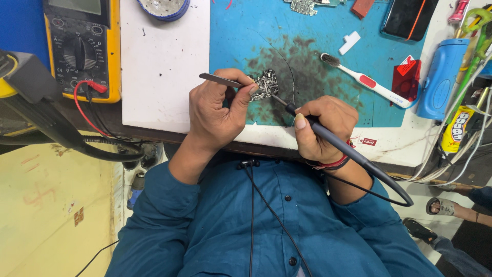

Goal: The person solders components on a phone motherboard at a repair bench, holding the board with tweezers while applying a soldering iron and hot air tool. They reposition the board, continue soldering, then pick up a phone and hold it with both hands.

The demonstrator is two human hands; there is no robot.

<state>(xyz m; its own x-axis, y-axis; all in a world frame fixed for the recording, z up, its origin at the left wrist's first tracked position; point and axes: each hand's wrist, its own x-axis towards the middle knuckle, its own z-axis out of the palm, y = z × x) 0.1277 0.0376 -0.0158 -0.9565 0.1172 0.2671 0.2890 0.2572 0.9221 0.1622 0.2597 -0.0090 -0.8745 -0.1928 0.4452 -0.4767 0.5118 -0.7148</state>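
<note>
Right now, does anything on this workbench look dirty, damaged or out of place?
Yes. The blue mat carries a large dark sooty stain just where the left hand holds tweezers on a small circuit board and the right hand holds a soldering iron. A toothbrush with blackened bristles lies beside it.

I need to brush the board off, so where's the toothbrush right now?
In the head view the toothbrush lies on the blue mat, up and to the right of the right hand, between the small circuit board and the blue bottle.
</note>
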